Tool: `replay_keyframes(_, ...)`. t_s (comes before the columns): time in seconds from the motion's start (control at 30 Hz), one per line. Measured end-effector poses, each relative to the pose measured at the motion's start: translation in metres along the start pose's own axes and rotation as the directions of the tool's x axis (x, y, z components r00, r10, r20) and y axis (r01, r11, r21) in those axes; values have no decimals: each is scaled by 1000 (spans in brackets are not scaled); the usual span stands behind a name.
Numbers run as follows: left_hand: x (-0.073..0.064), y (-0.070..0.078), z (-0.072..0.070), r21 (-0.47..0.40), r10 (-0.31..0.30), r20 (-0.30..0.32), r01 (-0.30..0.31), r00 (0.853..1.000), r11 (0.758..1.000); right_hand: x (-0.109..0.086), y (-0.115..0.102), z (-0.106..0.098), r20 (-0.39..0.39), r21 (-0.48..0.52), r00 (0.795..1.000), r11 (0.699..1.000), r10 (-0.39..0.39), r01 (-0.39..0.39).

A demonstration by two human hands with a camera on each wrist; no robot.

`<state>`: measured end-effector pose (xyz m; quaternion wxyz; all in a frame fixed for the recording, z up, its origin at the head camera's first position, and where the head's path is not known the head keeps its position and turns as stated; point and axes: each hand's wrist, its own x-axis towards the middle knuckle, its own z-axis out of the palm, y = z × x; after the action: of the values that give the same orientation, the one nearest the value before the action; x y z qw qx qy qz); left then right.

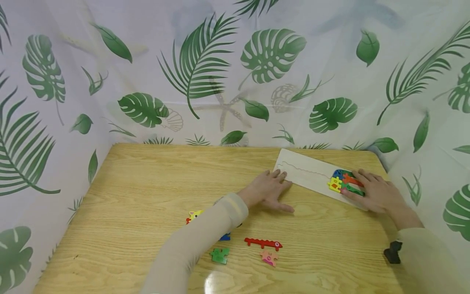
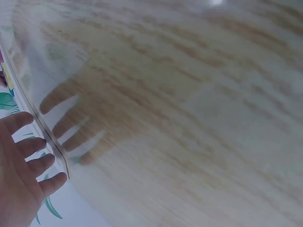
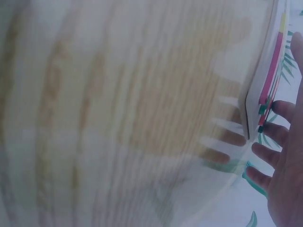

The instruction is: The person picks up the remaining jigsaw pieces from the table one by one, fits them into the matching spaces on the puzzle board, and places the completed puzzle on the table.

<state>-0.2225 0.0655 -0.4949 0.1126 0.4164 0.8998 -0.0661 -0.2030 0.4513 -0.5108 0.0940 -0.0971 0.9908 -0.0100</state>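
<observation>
A pale wooden puzzle board [image 1: 304,166] with a wavy outline lies slanted at the table's back right. Spread fingers of my left hand [image 1: 265,191] touch its left end. My right hand [image 1: 380,195] rests over its right end, fingers extended across joined puzzle pieces, partly covering them. Among these a yellow piece [image 1: 335,184], a blue piece [image 1: 338,174], an orange piece [image 1: 351,179] and a green piece [image 1: 353,189] show. In the right wrist view, a magenta piece [image 3: 271,71] stands edge-on atop the board near the fingertips. The left wrist view shows straight fingers at the board's edge.
In front lie a red, long toothed piece [image 1: 262,243], a green piece [image 1: 220,256] and a pink piece [image 1: 269,258]. The left sleeve [image 1: 198,241] partly hides a yellow piece [image 1: 193,216] and a blue piece [image 1: 225,237]. A leaf-patterned curtain [image 1: 216,134] borders the wooden table.
</observation>
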Motion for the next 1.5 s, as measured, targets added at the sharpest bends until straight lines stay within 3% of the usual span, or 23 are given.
replay_keyframes(0.67,1,-4,5,-2,-8,2,8,1000,1000,2,-5,-2,-18,37,1000,999,18,-18)
replay_keyframes(1.13,-8,-9,5,-15,2,10,-2,1000,1000,3,-11,2,-72,-5,997,1000,-26,26)
replay_keyframes(1.5,-11,-14,9,-6,0,12,0,1000,1000,3,-13,6,-69,-30,997,999,-24,22)
